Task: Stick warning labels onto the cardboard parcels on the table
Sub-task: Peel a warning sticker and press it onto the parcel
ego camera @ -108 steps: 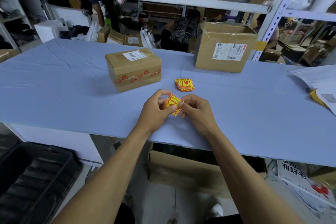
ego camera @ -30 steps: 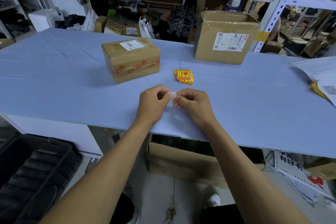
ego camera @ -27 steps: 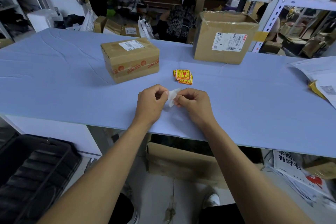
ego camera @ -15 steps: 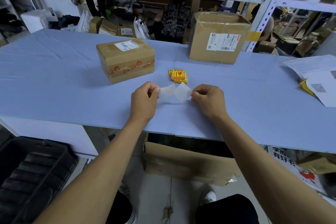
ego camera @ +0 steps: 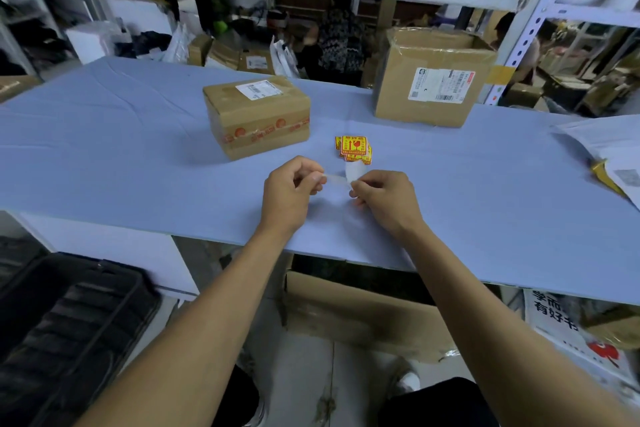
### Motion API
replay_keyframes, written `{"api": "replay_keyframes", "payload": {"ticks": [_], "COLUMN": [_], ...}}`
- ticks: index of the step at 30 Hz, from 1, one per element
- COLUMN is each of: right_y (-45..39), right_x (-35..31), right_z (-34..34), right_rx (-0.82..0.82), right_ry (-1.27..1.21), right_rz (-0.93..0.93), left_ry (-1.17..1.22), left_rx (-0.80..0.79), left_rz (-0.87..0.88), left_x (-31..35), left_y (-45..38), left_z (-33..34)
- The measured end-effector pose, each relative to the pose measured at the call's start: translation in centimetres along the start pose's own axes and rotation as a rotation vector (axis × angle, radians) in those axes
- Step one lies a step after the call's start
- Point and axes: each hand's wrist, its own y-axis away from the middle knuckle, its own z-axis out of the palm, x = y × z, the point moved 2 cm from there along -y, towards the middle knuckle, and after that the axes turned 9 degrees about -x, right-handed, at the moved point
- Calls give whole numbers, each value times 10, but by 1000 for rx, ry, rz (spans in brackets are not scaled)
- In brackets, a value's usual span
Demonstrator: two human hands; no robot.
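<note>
My left hand [ego camera: 291, 191] and my right hand [ego camera: 384, 198] hover low over the blue table's [ego camera: 104, 149] front part, both pinching a peeled warning label. A thin white backing strip [ego camera: 335, 179] runs from my left fingertips. The white piece [ego camera: 355, 170] stands up from my right fingertips, its printed face hidden. A small stack of yellow-red warning labels [ego camera: 353, 149] lies just beyond my hands. A small taped parcel [ego camera: 256, 114] sits behind and to the left. A larger parcel [ego camera: 433, 80] stands at the back right.
Loose papers and a yellow envelope [ego camera: 609, 156] lie at the table's right edge. A black crate [ego camera: 69, 322] sits on the floor at left, and a cardboard box [ego camera: 363, 315] under the table. Metal shelving with boxes and a seated person are behind.
The label was turned white side up and pulled apart into two white pieces. My hands spread, and have now come closer together again.
</note>
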Motion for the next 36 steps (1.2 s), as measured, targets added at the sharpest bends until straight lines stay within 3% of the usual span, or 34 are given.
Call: {"api": "replay_keyframes", "payload": {"ticks": [4, 11, 22, 27, 32, 36], "right_y": [-1, -7, -10, -33, -73, -114], "right_x": [-6, -5, -3, -11, -32, -51], "right_z": [5, 0, 3, 12, 32, 44], "right_rx": [-137, -202, -121, -47, -53, -71], "right_ry": [-337, -457, -204, -198, -184, -259], "right_rz": [67, 77, -79, -104, -170, -206], "left_ry": [35, -2, -44, -123, -218, -335], "left_rx": [-22, -71, 64, 198, 219, 231], "left_rz": [19, 3, -50, -76, -3, -51], "left_x": [0, 0, -4, 2, 20, 27], "left_y": [0, 0, -1, -20, -57, -100], "left_z": [-1, -2, -2, -10, -37, -64]}}
